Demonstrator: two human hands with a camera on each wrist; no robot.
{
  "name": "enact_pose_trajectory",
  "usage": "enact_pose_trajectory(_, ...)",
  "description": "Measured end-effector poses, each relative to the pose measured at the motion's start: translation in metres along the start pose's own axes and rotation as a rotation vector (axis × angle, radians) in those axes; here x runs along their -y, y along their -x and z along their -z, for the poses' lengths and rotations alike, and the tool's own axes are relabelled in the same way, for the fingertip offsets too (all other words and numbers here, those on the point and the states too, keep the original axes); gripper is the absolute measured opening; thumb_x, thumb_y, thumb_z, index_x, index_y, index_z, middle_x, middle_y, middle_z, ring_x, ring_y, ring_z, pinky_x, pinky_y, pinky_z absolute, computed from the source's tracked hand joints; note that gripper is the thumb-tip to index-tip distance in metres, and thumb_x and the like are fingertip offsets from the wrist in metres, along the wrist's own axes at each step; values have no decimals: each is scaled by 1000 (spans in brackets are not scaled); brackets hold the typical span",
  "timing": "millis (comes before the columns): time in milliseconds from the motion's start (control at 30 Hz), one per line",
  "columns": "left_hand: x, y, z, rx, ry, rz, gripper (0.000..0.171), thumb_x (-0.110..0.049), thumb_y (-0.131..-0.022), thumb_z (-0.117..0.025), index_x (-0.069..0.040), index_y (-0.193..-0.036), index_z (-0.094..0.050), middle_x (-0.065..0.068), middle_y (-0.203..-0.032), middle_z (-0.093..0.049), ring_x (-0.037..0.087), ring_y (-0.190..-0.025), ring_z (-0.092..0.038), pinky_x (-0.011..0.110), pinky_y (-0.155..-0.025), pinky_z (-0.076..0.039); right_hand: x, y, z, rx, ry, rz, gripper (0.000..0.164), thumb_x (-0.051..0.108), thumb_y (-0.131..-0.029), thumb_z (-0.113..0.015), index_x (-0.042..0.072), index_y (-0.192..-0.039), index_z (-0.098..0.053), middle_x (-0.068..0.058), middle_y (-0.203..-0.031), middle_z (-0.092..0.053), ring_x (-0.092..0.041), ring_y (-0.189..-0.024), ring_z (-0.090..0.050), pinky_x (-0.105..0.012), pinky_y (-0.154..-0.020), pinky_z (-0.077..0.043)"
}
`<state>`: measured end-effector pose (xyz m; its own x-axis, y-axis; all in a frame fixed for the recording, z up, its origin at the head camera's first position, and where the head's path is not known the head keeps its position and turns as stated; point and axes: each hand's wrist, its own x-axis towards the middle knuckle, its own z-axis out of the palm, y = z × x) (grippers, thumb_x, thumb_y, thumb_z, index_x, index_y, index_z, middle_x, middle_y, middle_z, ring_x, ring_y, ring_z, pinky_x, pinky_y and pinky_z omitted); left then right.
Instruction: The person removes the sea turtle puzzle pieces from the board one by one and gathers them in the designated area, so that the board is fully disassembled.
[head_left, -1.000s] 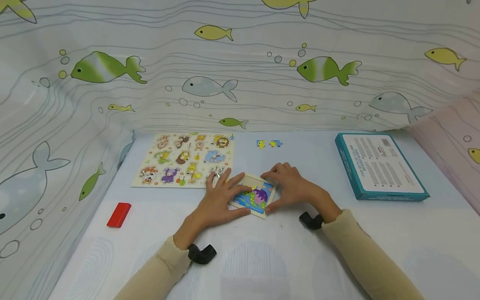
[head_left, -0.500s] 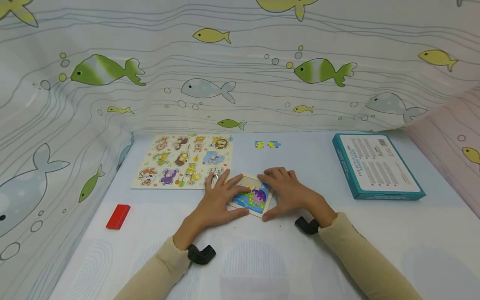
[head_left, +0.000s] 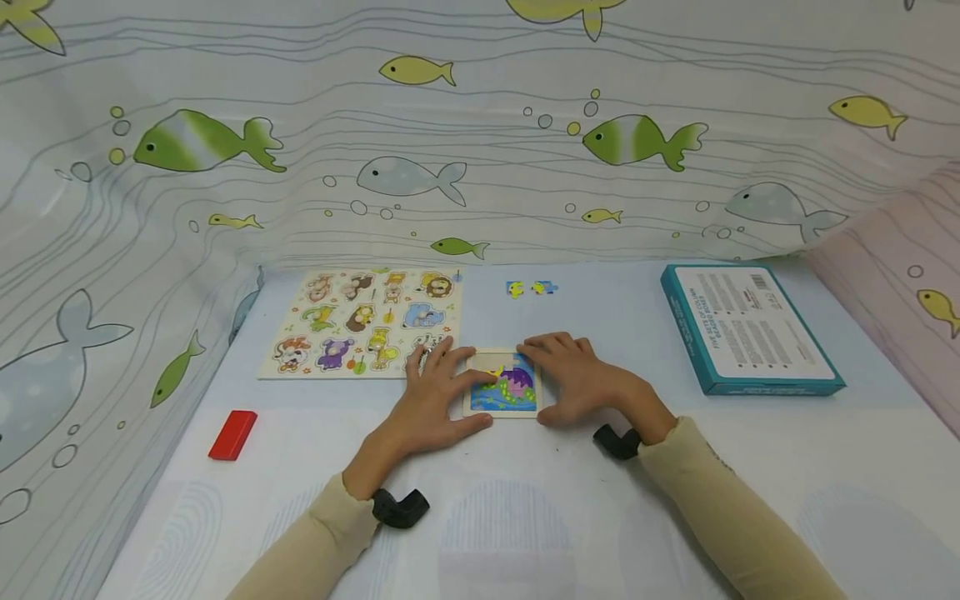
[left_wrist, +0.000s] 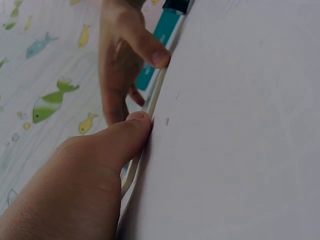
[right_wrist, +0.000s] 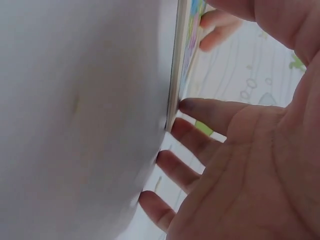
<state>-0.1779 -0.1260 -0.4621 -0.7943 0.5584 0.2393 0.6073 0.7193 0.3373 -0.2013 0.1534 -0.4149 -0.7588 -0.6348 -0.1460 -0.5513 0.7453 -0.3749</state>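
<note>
A small wooden jigsaw puzzle (head_left: 495,360) lies square on the table in the head view, showing a purple and pink picture on blue, with bare wood along its far side. My left hand (head_left: 435,400) holds its left side, thumb at the near edge, one fingertip on the picture. My right hand (head_left: 581,383) spans the right side between thumb and index finger. In the left wrist view, the left thumb (left_wrist: 135,125) touches the tray's edge. The right index fingertip (right_wrist: 192,106) meets a tray corner in the right wrist view.
Two loose puzzle pieces (head_left: 545,287) lie farther back. An animal puzzle board (head_left: 352,379) sits at the left, partly under my left fingers. A red block (head_left: 232,435) is at the far left, a teal box (head_left: 757,325) at the right. Fish-printed cloth (head_left: 480,125) rises behind.
The jigsaw puzzle has turned from a slant to straight between my hands. My right hand has shifted slightly with it, while the left hand has stayed nearly in place.
</note>
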Motion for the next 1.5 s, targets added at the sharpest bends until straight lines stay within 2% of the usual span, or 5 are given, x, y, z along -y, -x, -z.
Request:
enact_pose_trajectory(333,1,0,0,29,1,18,53,-64,-89,-64,-40,-136,-61,11,-165,-35,40,-158,-14,68,-121,0,-8,0,3,4,-67,27,95,41,-77,-80,15,-158,-38,-10,-163,-36,-36,-147,-31,-64,-109,-29)
enact_pose_trajectory(633,0,-1,1,35,-10,-18,53,-68,-84,-68,-47,-133,-63,7,-161,-41,40,-157,-18,71,-118,1,-13,-3,4,-105,-148,91,46,19,-86,-74,25,-131,-69,-8,-135,-59,-30,-127,-44,-58,-102,-34)
enact_pose_trajectory(733,0,-1,1,33,-20,-36,54,-70,-83,-68,-48,-132,-64,6,-160,-43,40,-157,-19,72,-118,0,-15,-3,2,-136,-158,125,38,12,-88,-71,25,-124,-73,-9,-127,-61,-29,-119,-47,-55,-96,-35)
enact_pose_trajectory(1167,3,1,2,4,-13,-116,54,-72,-80,-70,-48,-129,-67,6,-156,-47,41,-155,-21,76,-115,0,-16,-5,3,-91,-160,146,35,8,-90,-67,28,-118,-75,-5,-121,-62,-24,-110,-46,-44,-88,-32)
enact_pose_trajectory(1500,1,0,2,11,-35,-122,55,-72,-80,-70,-48,-130,-67,4,-156,-48,39,-155,-25,76,-116,-1,-12,-4,4,-96,-133,133,29,7,-92,-69,27,-112,-75,-4,-118,-62,-24,-109,-46,-44,-86,-33)
